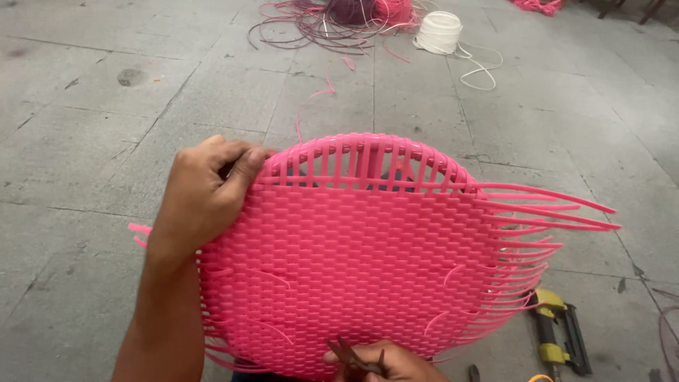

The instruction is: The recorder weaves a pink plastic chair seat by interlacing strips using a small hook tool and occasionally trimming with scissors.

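While left hand point(205, 194) grips woven seat point(361, 262), right hand point(392, 361) seemingly holds pliers point(353, 357)

The grey concrete floor point(106, 141), split by joints and stained in places, carries a tangle of pink and dark plastic strands point(332, 21) at the far edge, a white cord coil point(438, 32) just beside it with a loose loop trailing, stray pink offcuts point(327, 90), and a yellow-and-black staple gun point(559, 339) at lower right.
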